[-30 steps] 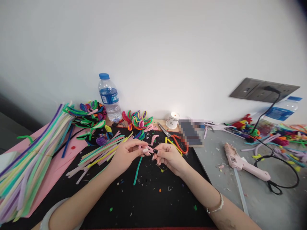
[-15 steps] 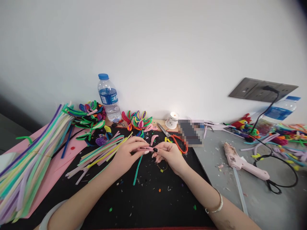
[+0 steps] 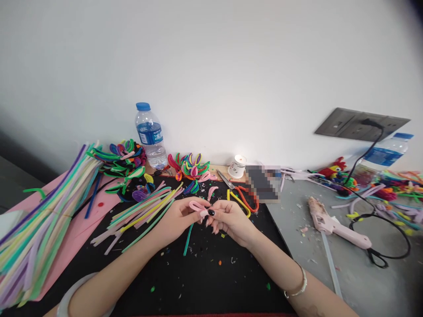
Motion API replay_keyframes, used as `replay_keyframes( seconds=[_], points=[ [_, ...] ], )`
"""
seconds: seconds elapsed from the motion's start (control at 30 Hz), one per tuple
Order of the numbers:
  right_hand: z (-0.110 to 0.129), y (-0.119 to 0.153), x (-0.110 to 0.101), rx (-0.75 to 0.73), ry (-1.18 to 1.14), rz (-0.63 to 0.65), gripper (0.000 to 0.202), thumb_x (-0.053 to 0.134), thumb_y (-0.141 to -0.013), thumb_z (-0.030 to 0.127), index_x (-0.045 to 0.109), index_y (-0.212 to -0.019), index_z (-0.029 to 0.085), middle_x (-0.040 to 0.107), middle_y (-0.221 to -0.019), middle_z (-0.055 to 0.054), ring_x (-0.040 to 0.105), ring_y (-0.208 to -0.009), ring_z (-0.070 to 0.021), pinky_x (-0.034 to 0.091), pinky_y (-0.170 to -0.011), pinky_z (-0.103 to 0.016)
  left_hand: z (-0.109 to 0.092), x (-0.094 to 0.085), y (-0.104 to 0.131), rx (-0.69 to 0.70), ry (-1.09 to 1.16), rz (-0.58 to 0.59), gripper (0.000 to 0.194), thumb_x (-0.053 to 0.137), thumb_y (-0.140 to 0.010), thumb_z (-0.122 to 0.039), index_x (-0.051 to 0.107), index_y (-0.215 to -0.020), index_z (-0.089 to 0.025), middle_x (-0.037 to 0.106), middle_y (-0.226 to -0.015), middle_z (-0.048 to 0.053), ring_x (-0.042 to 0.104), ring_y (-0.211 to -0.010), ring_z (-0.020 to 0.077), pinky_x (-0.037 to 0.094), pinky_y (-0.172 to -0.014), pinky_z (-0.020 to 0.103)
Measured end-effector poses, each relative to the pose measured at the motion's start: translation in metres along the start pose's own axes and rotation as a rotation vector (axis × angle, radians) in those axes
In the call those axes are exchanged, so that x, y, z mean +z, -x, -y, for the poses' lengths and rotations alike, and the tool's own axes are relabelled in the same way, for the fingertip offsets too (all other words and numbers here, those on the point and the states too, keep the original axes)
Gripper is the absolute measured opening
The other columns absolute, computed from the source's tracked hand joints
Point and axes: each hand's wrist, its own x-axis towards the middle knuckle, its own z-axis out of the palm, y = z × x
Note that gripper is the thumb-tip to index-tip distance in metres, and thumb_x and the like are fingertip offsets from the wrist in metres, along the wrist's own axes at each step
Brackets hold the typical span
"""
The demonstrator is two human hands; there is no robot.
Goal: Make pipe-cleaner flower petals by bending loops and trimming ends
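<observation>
A pink pipe cleaner (image 3: 195,205) bent into a loop is pinched in my left hand (image 3: 180,216), its rounded end pointing up and left. My right hand (image 3: 231,218) meets the left at the fingertips, closed on the loop's lower end, where the fingers hide it. Just beyond my hands lies a small curled pink piece (image 3: 212,192). A teal pipe cleaner (image 3: 188,240) rests on the black mat (image 3: 198,286) below my left hand. Scissors (image 3: 243,198) with orange and yellow handles lie behind my right hand.
Bundled pipe cleaners (image 3: 49,224) and a looser bunch (image 3: 142,215) lie left. At the back stand a water bottle (image 3: 150,136), colourful looped shapes (image 3: 190,167) and a paper cup (image 3: 237,167). A pink glue gun (image 3: 337,224) with a black cord lies right.
The pink pipe cleaner has turned from lying nearly flat between my hands to an upward-tilted loop. My fingertips have come together, and the right hand has moved slightly left.
</observation>
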Motion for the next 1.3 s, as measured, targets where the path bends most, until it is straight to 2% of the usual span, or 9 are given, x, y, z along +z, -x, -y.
replay_keyframes(
  seconds=[0.1, 0.2, 0.3, 0.43, 0.6, 0.83, 1.0, 1.13, 1.3],
  points=[
    [-0.003, 0.000, 0.001, 0.006, 0.047, 0.024, 0.022, 0.066, -0.074, 0.032, 0.056, -0.076, 0.012, 0.066, -0.065, -0.003, 0.059, -0.047, -0.0083, 0.047, -0.047, -0.019, -0.004, 0.001, 0.001, 0.113, -0.107, -0.031, 0.020, 0.051, -0.084, -0.031, 0.057, -0.073, -0.016, 0.054, -0.072, 0.000, 0.052, -0.068, 0.0124, 0.044, -0.067, 0.024],
    [-0.005, -0.001, 0.000, -0.051, 0.259, -0.036, 0.017, 0.057, -0.079, 0.032, 0.055, -0.082, 0.015, 0.062, -0.063, -0.001, 0.054, -0.043, -0.0087, 0.045, -0.043, -0.021, -0.005, -0.001, -0.002, 0.179, -0.198, -0.181, 0.028, 0.042, -0.088, -0.032, 0.050, -0.065, -0.017, 0.052, -0.078, 0.001, 0.050, -0.075, 0.0137, 0.041, -0.072, 0.025],
    [-0.004, 0.002, 0.002, -0.264, 0.751, -0.088, 0.014, 0.051, -0.081, 0.021, 0.059, -0.092, 0.018, 0.060, -0.076, -0.002, 0.054, -0.055, -0.0097, 0.046, -0.053, -0.024, -0.003, -0.006, -0.005, 0.150, -0.165, -0.324, 0.028, 0.038, -0.089, -0.034, 0.050, -0.070, -0.018, 0.053, -0.079, 0.002, 0.052, -0.076, 0.0149, 0.041, -0.072, 0.025],
    [0.000, 0.011, 0.013, -0.452, 1.341, 0.127, 0.034, 0.056, -0.080, 0.019, 0.055, -0.114, 0.025, 0.054, -0.105, -0.005, 0.052, -0.094, -0.0170, 0.043, -0.083, -0.031, 0.000, -0.009, -0.007, 0.099, -0.125, -0.373, 0.027, 0.037, -0.089, -0.038, 0.054, -0.082, -0.018, 0.050, -0.065, -0.001, 0.051, -0.061, 0.0142, 0.041, -0.064, 0.026],
    [0.000, 0.017, 0.025, -0.366, 1.561, 0.104, 0.014, 0.056, -0.081, 0.030, 0.056, -0.090, 0.020, 0.053, -0.091, -0.004, 0.051, -0.083, -0.0174, 0.043, -0.071, -0.028, 0.002, -0.009, -0.006, 0.055, -0.260, -0.392, 0.030, 0.033, -0.089, -0.038, 0.055, -0.086, -0.018, 0.047, -0.062, -0.002, 0.043, -0.055, 0.0130, 0.037, -0.055, 0.025],
    [-0.010, 0.012, 0.019, -0.346, 1.319, -0.129, 0.023, 0.047, -0.067, 0.002, 0.045, -0.081, 0.019, 0.049, -0.075, 0.001, 0.049, -0.068, -0.0118, 0.041, -0.061, -0.023, 0.000, -0.010, -0.007, 0.022, -0.269, -0.430, 0.031, 0.037, -0.086, -0.042, 0.055, -0.102, -0.023, 0.059, -0.100, 0.003, 0.051, -0.097, 0.0199, 0.039, -0.084, 0.031],
    [-0.007, 0.005, 0.010, -0.272, 0.901, -0.197, 0.017, 0.046, -0.068, 0.006, 0.046, -0.079, 0.019, 0.051, -0.067, 0.003, 0.054, -0.060, -0.0103, 0.041, -0.054, -0.021, 0.005, -0.012, -0.006, -0.040, -0.176, -0.511, 0.038, 0.033, -0.086, -0.051, 0.056, -0.081, -0.021, 0.056, -0.081, 0.001, 0.051, -0.082, 0.0183, 0.039, -0.075, 0.028],
    [0.001, 0.000, 0.008, -0.183, 0.530, -0.232, 0.013, 0.047, -0.070, 0.009, 0.046, -0.079, 0.018, 0.053, -0.066, 0.004, 0.060, -0.062, -0.0108, 0.045, -0.058, -0.022, 0.007, -0.016, -0.008, -0.018, -0.040, -0.528, 0.032, 0.034, -0.086, -0.043, 0.048, -0.070, -0.020, 0.042, -0.062, -0.003, 0.043, -0.060, 0.0131, 0.033, -0.058, 0.023],
    [0.000, -0.002, 0.004, -0.254, 0.373, -0.291, 0.015, 0.055, -0.067, 0.012, 0.050, -0.080, 0.018, 0.058, -0.076, 0.001, 0.060, -0.063, -0.0098, 0.048, -0.063, -0.025, 0.000, -0.015, -0.008, -0.008, -0.059, -0.474, 0.027, 0.038, -0.084, -0.040, 0.049, -0.070, -0.019, 0.034, -0.059, -0.004, 0.034, -0.055, 0.0123, 0.027, -0.053, 0.023]
  ],
)
